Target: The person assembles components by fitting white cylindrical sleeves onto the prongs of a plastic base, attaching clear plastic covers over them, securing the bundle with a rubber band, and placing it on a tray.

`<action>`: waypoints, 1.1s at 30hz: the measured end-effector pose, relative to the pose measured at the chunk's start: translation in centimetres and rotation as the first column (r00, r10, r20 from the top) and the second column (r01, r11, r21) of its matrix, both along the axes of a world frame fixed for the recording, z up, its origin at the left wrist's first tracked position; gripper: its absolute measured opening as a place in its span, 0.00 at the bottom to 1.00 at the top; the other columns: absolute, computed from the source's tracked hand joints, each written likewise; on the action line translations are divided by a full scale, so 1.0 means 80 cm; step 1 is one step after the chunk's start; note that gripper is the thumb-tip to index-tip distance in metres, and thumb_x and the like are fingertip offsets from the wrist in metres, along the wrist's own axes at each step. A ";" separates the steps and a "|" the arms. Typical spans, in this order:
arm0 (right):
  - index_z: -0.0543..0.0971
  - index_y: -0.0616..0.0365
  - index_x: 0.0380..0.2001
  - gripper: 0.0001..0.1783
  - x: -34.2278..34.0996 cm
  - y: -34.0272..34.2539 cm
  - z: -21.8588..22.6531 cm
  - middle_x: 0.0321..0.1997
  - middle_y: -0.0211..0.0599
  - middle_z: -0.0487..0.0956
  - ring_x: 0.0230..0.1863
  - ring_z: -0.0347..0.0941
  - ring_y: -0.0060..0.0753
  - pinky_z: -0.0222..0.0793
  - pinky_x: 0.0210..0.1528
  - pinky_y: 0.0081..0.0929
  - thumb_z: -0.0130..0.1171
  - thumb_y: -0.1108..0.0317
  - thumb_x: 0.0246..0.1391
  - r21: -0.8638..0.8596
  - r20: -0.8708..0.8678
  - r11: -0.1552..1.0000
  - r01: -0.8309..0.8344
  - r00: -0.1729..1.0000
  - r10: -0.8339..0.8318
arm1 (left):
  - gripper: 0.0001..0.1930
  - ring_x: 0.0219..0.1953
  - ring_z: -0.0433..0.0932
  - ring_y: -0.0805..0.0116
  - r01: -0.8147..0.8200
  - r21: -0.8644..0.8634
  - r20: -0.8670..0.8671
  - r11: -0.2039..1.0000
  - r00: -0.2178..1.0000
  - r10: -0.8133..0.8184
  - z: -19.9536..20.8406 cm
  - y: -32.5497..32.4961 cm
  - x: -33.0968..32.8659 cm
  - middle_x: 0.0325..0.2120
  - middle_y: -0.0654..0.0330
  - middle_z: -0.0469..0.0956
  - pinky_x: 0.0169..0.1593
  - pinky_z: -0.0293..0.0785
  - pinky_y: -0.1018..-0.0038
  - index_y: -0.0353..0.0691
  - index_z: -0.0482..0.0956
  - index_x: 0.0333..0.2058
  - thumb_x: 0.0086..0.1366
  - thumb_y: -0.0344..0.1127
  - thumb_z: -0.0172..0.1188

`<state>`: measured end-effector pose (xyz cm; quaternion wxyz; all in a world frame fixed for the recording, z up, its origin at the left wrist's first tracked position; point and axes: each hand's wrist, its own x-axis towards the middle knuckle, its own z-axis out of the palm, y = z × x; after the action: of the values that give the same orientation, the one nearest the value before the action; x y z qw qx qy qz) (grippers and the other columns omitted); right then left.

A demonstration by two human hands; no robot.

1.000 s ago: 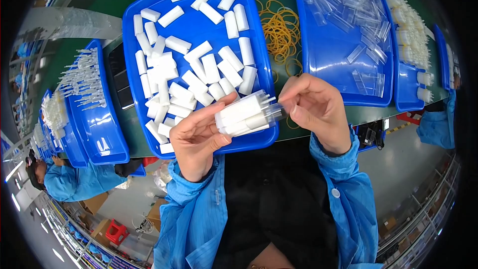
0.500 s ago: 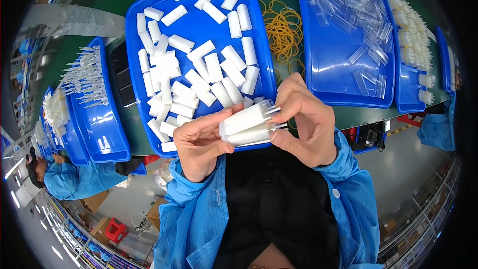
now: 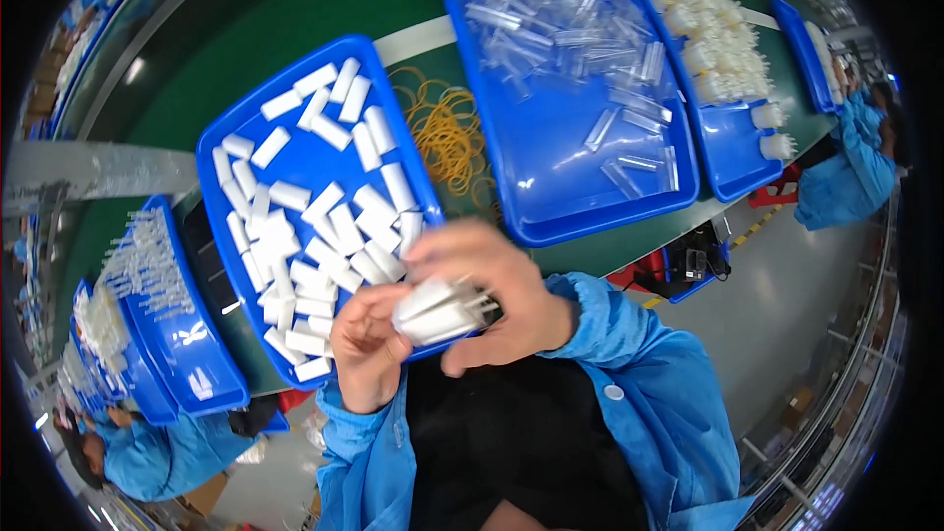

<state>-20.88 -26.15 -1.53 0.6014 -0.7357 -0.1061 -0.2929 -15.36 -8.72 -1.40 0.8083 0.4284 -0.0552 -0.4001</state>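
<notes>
In the head view, holds a bundle [image 3: 433, 317] of white pieces, thin pale prongs [image 3: 483, 304] at its right end, in front of the chest and over the near edge of a large blue tray [image 3: 313, 159]. Has the left hand [image 3: 369, 346] clamped on the left end of the bundle, fingers above and thumb below. Has the right hand [image 3: 497, 287] curled around the pronged end, fingers above it and thumb spread apart beneath, too blurred to tell whether gripping or just beside. In the large tray, many loose white blocks [image 3: 289, 196], some piled at the left, others lying singly. Right of that tray, on a green bench [image 3: 580, 255], a tangle of yellow rubber bands [image 3: 447, 141]. Further right, a second large blue tray [image 3: 546, 172] with clear plastic pieces [image 3: 590, 25] mostly heaped toward the far side, a few apart nearer the front. Beyond it, a narrower blue tray [image 3: 730, 152] of off-white bristly pieces [image 3: 706, 34]. On the left, another narrow blue tray [image 3: 199, 349] with thin whitish sticks [image 3: 147, 261]. Past both ends, people in blue jackets: one at lower left [image 3: 162, 457], another at upper right [image 3: 844, 185].
</notes>
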 end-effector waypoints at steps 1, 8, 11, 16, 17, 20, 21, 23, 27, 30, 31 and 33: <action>0.72 0.63 0.37 0.26 -0.001 0.005 -0.004 0.38 0.45 0.72 0.36 0.70 0.41 0.67 0.34 0.28 0.67 0.57 0.37 -0.043 0.038 0.998 0.034 0.999 -0.033 | 0.28 0.46 0.72 0.63 0.091 -0.009 0.015 0.996 0.996 -0.091 0.002 0.000 -0.002 0.43 0.48 0.73 0.51 0.65 0.72 0.28 0.64 0.47 0.46 0.24 0.65; 0.72 0.63 0.23 0.11 -0.016 0.015 0.012 0.27 0.40 0.72 0.22 0.69 0.37 0.64 0.19 0.23 0.62 0.69 0.38 -0.191 0.116 0.981 0.029 0.993 -0.007 | 0.29 0.42 0.73 0.71 0.515 0.325 0.197 0.793 0.783 -0.590 0.016 -0.001 0.003 0.39 0.58 0.74 0.43 0.68 0.78 0.34 0.68 0.44 0.40 0.23 0.69; 0.74 0.62 0.24 0.12 -0.016 0.024 0.016 0.29 0.40 0.72 0.26 0.69 0.38 0.65 0.24 0.26 0.58 0.63 0.43 -0.240 0.138 0.967 -0.079 0.984 0.114 | 0.14 0.33 0.75 0.73 0.476 0.420 0.564 0.773 0.530 -0.633 0.000 -0.001 0.001 0.27 0.60 0.76 0.35 0.69 0.78 0.37 0.75 0.31 0.42 0.26 0.66; 0.76 0.60 0.26 0.12 -0.023 -0.042 0.036 0.29 0.37 0.73 0.26 0.67 0.38 0.62 0.28 0.25 0.63 0.66 0.37 -0.402 -0.014 0.915 0.022 0.999 -0.030 | 0.11 0.25 0.72 0.69 0.354 0.221 0.408 0.909 0.813 -0.416 0.005 0.009 0.004 0.23 0.57 0.73 0.28 0.67 0.76 0.32 0.74 0.26 0.41 0.22 0.64; 0.75 0.61 0.26 0.11 -0.038 -0.059 0.043 0.27 0.37 0.73 0.25 0.67 0.38 0.61 0.26 0.26 0.64 0.69 0.36 -0.461 -0.118 0.886 0.055 0.985 -0.122 | 0.10 0.24 0.72 0.68 0.343 0.150 0.377 0.927 0.847 -0.374 -0.003 0.015 0.008 0.23 0.56 0.73 0.27 0.66 0.76 0.33 0.73 0.25 0.41 0.22 0.63; 0.74 0.60 0.22 0.10 -0.079 -0.084 0.049 0.23 0.36 0.71 0.23 0.66 0.37 0.62 0.23 0.27 0.65 0.73 0.33 -0.578 -0.431 0.816 -0.027 0.859 -0.277 | 0.10 0.23 0.72 0.66 0.245 -0.004 0.400 0.970 0.889 -0.223 -0.009 0.013 0.011 0.20 0.54 0.73 0.25 0.67 0.74 0.35 0.72 0.24 0.40 0.23 0.62; 0.74 0.60 0.24 0.11 -0.087 -0.082 0.045 0.23 0.36 0.71 0.24 0.68 0.37 0.64 0.23 0.28 0.64 0.72 0.34 -0.584 -0.458 0.809 -0.062 0.848 -0.265 | 0.10 0.22 0.72 0.65 0.225 -0.018 0.410 0.974 0.890 -0.198 -0.004 0.009 0.013 0.19 0.54 0.73 0.25 0.68 0.74 0.35 0.71 0.24 0.40 0.23 0.62; 0.74 0.59 0.25 0.11 -0.093 -0.064 0.034 0.23 0.36 0.71 0.23 0.69 0.37 0.64 0.22 0.28 0.64 0.71 0.35 -0.585 -0.479 0.811 -0.033 0.820 -0.312 | 0.11 0.17 0.72 0.66 0.192 -0.076 0.509 0.978 0.851 -0.128 -0.014 0.003 0.014 0.16 0.54 0.72 0.23 0.70 0.77 0.34 0.69 0.24 0.41 0.23 0.62; 0.70 0.58 0.27 0.12 -0.088 -0.031 0.005 0.22 0.34 0.70 0.21 0.71 0.36 0.65 0.19 0.28 0.62 0.70 0.39 -0.685 -0.450 0.727 0.052 0.754 -0.478 | 0.12 0.15 0.70 0.69 0.246 -0.007 0.300 0.969 0.925 -0.233 -0.009 0.014 0.002 0.15 0.56 0.71 0.20 0.69 0.78 0.33 0.67 0.24 0.43 0.21 0.64; 0.71 0.61 0.26 0.10 -0.084 -0.016 -0.018 0.21 0.37 0.72 0.20 0.70 0.39 0.64 0.19 0.29 0.62 0.73 0.40 -0.708 -0.429 0.699 0.101 0.724 -0.540 | 0.13 0.15 0.70 0.71 0.252 0.051 0.301 0.966 0.919 -0.255 -0.011 0.014 -0.004 0.15 0.57 0.71 0.20 0.69 0.78 0.34 0.67 0.23 0.43 0.22 0.66; 0.70 0.61 0.26 0.10 -0.083 -0.014 -0.021 0.22 0.37 0.72 0.20 0.70 0.39 0.63 0.19 0.29 0.61 0.74 0.40 -0.708 -0.417 0.698 0.111 0.731 -0.540 | 0.14 0.18 0.71 0.71 0.256 0.047 0.286 0.965 0.923 -0.259 -0.010 0.014 -0.004 0.15 0.57 0.71 0.22 0.71 0.76 0.34 0.67 0.24 0.43 0.22 0.66; 0.70 0.61 0.25 0.09 -0.081 -0.011 -0.024 0.22 0.37 0.72 0.21 0.70 0.39 0.63 0.19 0.29 0.60 0.75 0.41 -0.704 -0.406 0.700 0.118 0.742 -0.533 | 0.15 0.19 0.71 0.71 0.221 0.025 0.234 0.975 0.947 -0.221 -0.008 0.007 -0.007 0.16 0.57 0.70 0.24 0.73 0.75 0.34 0.67 0.25 0.43 0.22 0.66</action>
<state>-27.37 -27.06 -3.44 0.2514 -0.9532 0.1305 -0.1061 -15.93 -8.19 -2.04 0.7465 0.4632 -0.1985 -0.4345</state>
